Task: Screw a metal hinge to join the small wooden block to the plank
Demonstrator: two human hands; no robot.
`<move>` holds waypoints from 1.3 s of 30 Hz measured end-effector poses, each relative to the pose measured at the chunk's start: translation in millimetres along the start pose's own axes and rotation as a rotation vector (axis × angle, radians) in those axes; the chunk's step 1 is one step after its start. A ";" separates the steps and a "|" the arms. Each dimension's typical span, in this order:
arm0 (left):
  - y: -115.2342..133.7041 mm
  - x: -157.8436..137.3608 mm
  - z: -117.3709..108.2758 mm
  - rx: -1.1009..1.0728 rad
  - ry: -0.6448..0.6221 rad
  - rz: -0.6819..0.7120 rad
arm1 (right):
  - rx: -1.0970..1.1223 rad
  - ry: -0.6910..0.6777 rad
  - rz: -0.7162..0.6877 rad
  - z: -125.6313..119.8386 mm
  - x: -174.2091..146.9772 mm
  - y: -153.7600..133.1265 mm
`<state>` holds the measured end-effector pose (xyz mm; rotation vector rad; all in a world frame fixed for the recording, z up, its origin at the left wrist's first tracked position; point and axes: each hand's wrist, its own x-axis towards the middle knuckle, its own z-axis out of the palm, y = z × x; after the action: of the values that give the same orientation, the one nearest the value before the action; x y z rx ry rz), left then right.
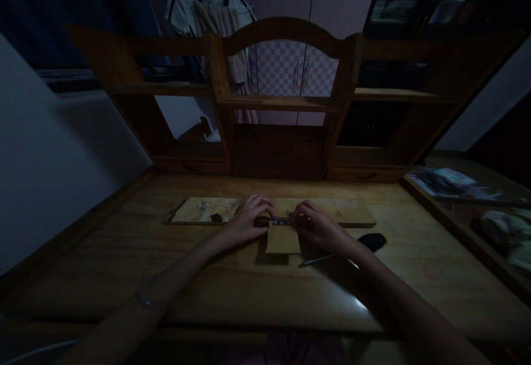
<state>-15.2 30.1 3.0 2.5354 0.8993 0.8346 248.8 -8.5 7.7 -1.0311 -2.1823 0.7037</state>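
Note:
A small flat wooden board (282, 240) juts toward me from the front edge of a long narrow plank (344, 211). Where the two meet sits a metal hinge (282, 222). My left hand (252, 217) is closed at the board's left side, thumb by its edge and fingers bent over the plank near the hinge. On the other side, my right hand (318, 227) has its fingers curled in by the hinge's right end and the board's edge. Its fingertips are partly hidden. Under my right wrist lies a screwdriver (371, 241) with a black handle, its shaft pointing left.
The plank lies on a wooden desk (157, 276); its left part has a torn, stained surface. Behind stands a wooden shelf unit (277, 104) with small drawers. Papers and bags (450, 180) lie on a lower surface at right. A wall (62, 144) borders the left.

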 end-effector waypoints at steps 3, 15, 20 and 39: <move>-0.5 0.8 -1.0 -0.017 0.000 -0.007 | 0.018 0.003 0.002 -1.0 0.4 -0.6; -12.2 3.9 6.4 -0.085 0.168 -0.162 | 0.088 0.128 0.216 2.3 7.2 6.1; -12.6 5.1 6.5 -0.042 0.204 -0.212 | 0.126 0.165 0.336 5.4 11.0 7.7; -7.9 3.3 4.3 -0.127 0.189 -0.136 | 0.439 0.095 0.356 2.9 9.6 12.7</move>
<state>-14.2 37.7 -2.7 2.2878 1.0285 1.0653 247.9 5.7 0.1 -1.1913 -1.6693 1.2047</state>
